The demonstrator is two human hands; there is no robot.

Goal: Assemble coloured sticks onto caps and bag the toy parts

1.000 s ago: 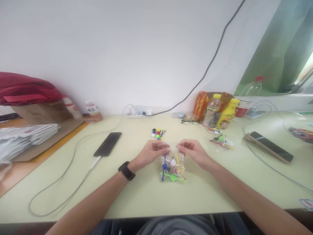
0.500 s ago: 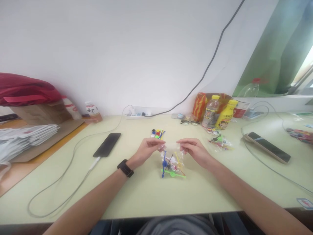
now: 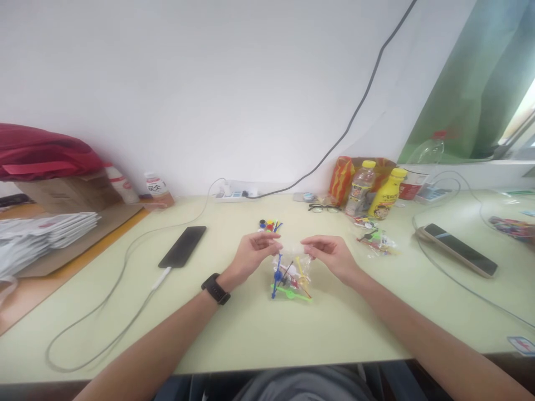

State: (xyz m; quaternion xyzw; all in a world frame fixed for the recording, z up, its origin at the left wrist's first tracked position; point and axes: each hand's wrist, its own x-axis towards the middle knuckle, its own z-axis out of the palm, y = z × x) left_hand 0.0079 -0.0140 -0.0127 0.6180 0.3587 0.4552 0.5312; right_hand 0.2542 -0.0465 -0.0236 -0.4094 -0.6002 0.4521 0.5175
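Observation:
A small clear plastic bag (image 3: 291,277) of coloured plastic parts hangs over the pale green table (image 3: 259,328), with blue, green, yellow and red pieces inside. My left hand (image 3: 254,252), with a black watch on its wrist, pinches the bag's top left corner. My right hand (image 3: 326,254) pinches the top right corner. Both hands are closed on the bag's upper edge. Just behind the hands lies a small pile of loose coloured parts (image 3: 270,225).
A black phone (image 3: 183,246) on a white cable lies to the left, another phone (image 3: 458,257) to the right. A second bag of parts (image 3: 376,240), glasses (image 3: 324,208), bottles (image 3: 363,187) and a power strip (image 3: 234,193) sit further back. Stacked papers (image 3: 42,234) lie at far left.
The hands and bag have drifted slightly up and left; the grip on the bag's top edge stays the same.

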